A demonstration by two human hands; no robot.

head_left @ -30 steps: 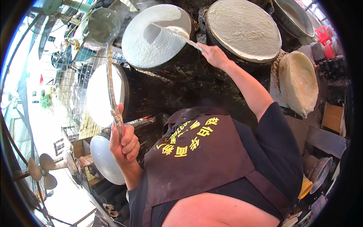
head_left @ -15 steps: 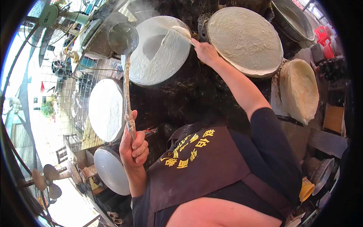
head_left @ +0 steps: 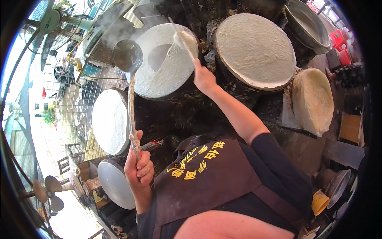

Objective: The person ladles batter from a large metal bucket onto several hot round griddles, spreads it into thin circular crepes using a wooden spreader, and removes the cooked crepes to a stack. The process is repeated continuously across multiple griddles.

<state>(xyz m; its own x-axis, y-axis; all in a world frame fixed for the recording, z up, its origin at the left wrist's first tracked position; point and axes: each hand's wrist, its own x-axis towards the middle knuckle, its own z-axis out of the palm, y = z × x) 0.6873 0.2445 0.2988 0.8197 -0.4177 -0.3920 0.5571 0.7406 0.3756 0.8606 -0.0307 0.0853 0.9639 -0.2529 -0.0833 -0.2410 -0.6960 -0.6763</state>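
Ladle [head_left: 127, 55] stands with its round bowl up and its long, crusted handle running down the frame, left of centre. Its lower end is wrapped by the left grip [head_left: 139, 165], fingers curled round it and thumb laid along it. In the picture the bowl overlaps the left edge of a round pan [head_left: 144, 89] at upper centre.

Over the upper right of that pan slants a thin stick [head_left: 183, 40], its near end pinched in the right grip [head_left: 204, 78]; the fingertips are partly hidden by the back of the hand. White coating [head_left: 159, 81] covers most of the pan, with a smooth grey patch left of its middle and a raised edge running toward the stick. Whether the stick touches the coating cannot be told.

Right of the right grip sits a second round top [head_left: 254, 51] under a rough cream layer. Farther right, a thick pale round slab [head_left: 314, 102] leans on edge. At left is a bright white disc [head_left: 111, 121], with a grey metal disc [head_left: 115, 184] below it. Steam drifts at upper left, near a caged fan [head_left: 49, 22]. Red plastic pieces [head_left: 339, 40] show at upper right.
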